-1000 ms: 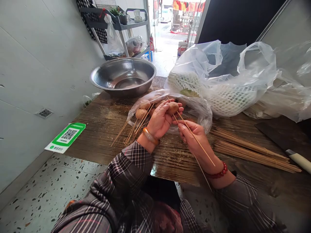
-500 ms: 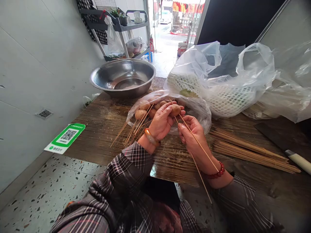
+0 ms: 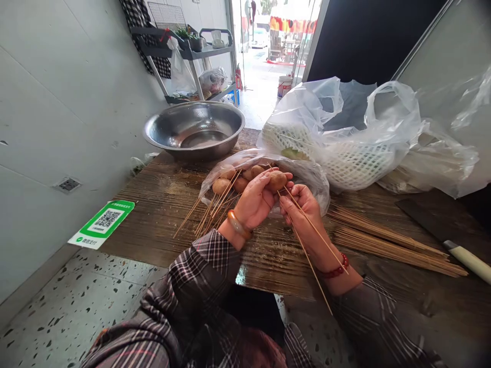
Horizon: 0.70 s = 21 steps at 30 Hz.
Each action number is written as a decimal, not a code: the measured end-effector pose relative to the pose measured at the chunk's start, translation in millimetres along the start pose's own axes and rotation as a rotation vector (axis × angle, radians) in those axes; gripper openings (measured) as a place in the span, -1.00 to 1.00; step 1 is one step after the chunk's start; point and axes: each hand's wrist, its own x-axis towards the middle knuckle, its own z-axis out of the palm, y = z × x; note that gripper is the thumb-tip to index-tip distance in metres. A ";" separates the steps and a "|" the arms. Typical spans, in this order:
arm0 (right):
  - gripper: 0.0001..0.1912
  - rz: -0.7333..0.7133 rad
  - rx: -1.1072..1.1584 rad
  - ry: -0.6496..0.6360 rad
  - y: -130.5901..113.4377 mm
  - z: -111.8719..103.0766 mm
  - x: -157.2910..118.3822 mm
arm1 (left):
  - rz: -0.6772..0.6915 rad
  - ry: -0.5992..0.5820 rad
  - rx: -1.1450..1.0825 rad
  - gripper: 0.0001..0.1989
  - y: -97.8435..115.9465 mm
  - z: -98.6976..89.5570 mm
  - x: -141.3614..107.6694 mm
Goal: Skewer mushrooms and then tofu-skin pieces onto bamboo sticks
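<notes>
My left hand holds a brown potato with its fingers around the far side. My right hand pinches a thin wooden skewer whose upper end meets the potato. A second skewer crosses over my right hand, its top also at the potato. Just behind my hands, more potatoes lie in an open clear plastic bag. Several skewers lean out of that bag toward the front left. A pile of loose skewers lies right of my right hand.
A steel basin stands at the back left of the wooden table. Plastic bags with net-wrapped produce fill the back right. A knife lies at the right, a green QR card at the left edge.
The view has shifted slightly, so most things sit a little lower. The skewer in my right hand has swung a little to the left; my left hand still holds the potato.
</notes>
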 end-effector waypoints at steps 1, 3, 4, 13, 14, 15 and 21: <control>-0.59 -0.001 0.000 -0.001 -0.1 -0.8 -0.1 | -0.003 -0.009 -0.018 -0.79 0.6 0.5 -0.8; -0.59 -0.008 -0.006 -0.019 0.3 -2.0 -0.8 | 0.006 -0.025 -0.040 -0.73 0.8 1.9 -2.7; -0.60 -0.015 -0.012 -0.035 0.7 -2.5 -1.3 | 0.016 -0.035 -0.045 -0.70 0.4 2.6 -3.5; -0.62 0.051 -0.107 -0.069 -3.7 -5.6 -2.9 | 0.086 -0.122 -0.069 -0.69 2.3 4.3 -8.4; -0.60 0.080 -0.122 -0.085 -5.3 -5.7 -4.7 | 0.089 -0.112 -0.064 -0.69 4.5 3.8 -8.7; -0.58 0.114 -0.144 -0.109 -6.9 -5.8 -7.0 | 0.096 -0.098 -0.061 -0.69 7.0 3.1 -8.8; -0.61 0.216 -0.193 -0.153 -15.1 -4.2 -21.8 | 0.204 -0.003 -0.087 -0.71 15.2 -0.9 -6.8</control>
